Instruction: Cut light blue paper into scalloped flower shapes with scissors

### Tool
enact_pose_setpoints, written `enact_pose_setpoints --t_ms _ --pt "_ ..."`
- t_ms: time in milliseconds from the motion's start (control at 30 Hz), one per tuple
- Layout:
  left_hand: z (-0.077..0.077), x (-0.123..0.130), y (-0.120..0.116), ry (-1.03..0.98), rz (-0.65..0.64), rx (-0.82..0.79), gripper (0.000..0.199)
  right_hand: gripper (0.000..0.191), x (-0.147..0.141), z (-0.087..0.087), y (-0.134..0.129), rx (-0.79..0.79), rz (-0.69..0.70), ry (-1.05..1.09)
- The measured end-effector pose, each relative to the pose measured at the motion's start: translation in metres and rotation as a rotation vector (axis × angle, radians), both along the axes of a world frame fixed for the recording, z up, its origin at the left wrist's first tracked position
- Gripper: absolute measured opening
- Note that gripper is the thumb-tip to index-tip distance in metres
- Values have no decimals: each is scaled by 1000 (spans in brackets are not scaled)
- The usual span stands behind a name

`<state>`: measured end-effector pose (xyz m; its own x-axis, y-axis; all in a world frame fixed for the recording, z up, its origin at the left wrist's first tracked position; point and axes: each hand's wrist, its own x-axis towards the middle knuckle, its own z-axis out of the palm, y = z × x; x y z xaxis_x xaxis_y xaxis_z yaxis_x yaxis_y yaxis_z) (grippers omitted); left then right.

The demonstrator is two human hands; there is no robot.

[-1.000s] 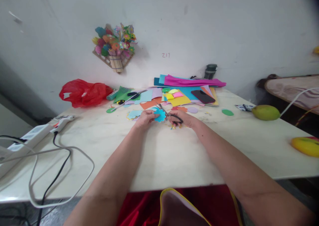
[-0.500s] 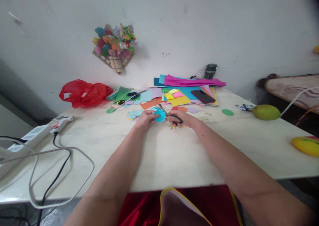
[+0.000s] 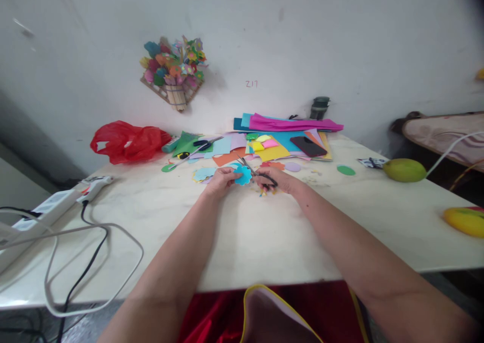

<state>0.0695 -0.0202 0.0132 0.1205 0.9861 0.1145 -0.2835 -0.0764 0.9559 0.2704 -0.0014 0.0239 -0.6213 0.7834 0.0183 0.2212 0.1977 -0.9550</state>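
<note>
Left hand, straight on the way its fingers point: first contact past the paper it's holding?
Likely the scissors in the right hand, just past the blue scalloped paper that the left hand pinches. Depth is unclear from this view.

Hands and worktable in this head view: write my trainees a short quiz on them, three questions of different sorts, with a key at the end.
1. True or false: the left hand holds a green paper oval.
2. Multiple choice: what does the right hand hold?
A) a phone
B) scissors
C) a yellow fruit
3. Fill in the blank: the crumpled plastic bag towards the left of the table is coloured ____.

Key: 1 false, it holds the blue scalloped piece; 2 B; 3 red.
</note>
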Motion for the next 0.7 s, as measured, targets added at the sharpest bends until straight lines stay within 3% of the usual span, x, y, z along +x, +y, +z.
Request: enact_pose_setpoints --t_ms 167,333,400,533,700 --pt "-3 -2 3 -20 28 0 29 25 -1 0 2 -14 -38 1" --pt "-3 -3 5 -39 97 23 35 31 -1 -6 15 40 -309 23" --pt "-2 -3 5 -38 101 17 37 30 1 -6 17 168 -417 -77" --pt "-2 -4 5 -25 121 2 40 31 4 3 9 545 -503 -437" --pt "-5 -5 8 10 150 -31 39 34 -4 12 -3 609 -452 -746"
